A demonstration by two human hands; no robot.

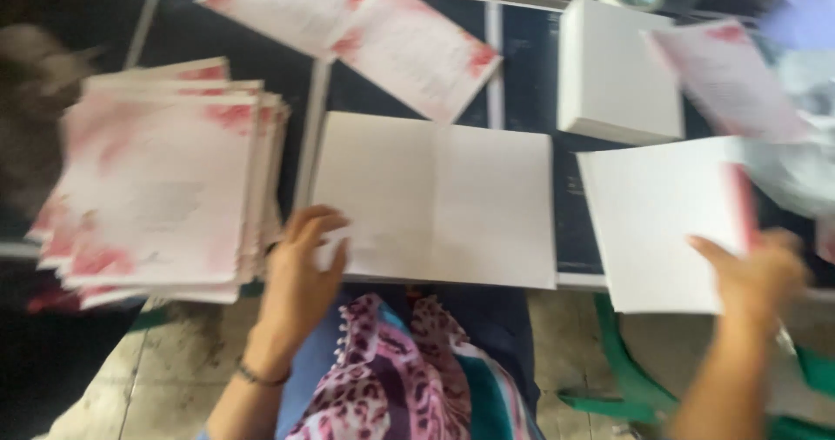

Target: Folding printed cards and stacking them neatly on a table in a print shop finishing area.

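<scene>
Head view, blurred by motion. One open white sheet [435, 201], creased down its middle, lies flat at the centre on the dark table [531, 66]; its long axis runs 9 to 3 o'clock and the crease runs 12 to 6 o'clock. One tall stack [165, 188] of pink-and-white printed sheets sits at 9 o'clock, its edges fanned. One pair of printed sheets [357, 31] lies tilted at 12 o'clock, overlapping one another. One white block [613, 70] of plain sheets stands at 1 o'clock. One further printed sheet [731, 79] lies slanted at 2 o'clock, touching the block. One white folded sheet [661, 223] with a red edge strip lies at 3 o'clock, its near corner hanging over the table edge.

Left hand [300, 270]: fingers spread and loosely curled, tips resting on the near left corner of the open sheet, just beside the stack; nothing is gripped. A thin band circles the wrist.

Right hand [761, 275]: thumb stretched toward 9 o'clock over the folded sheet, fingers at its red edge; it appears to pinch that edge, though blur hides the fingertips.

Below the table edge at 6 o'clock: patterned pink cloth [391, 379] over a lap. At 5 o'clock: a green plastic chair [626, 370] on pale floor tiles
</scene>
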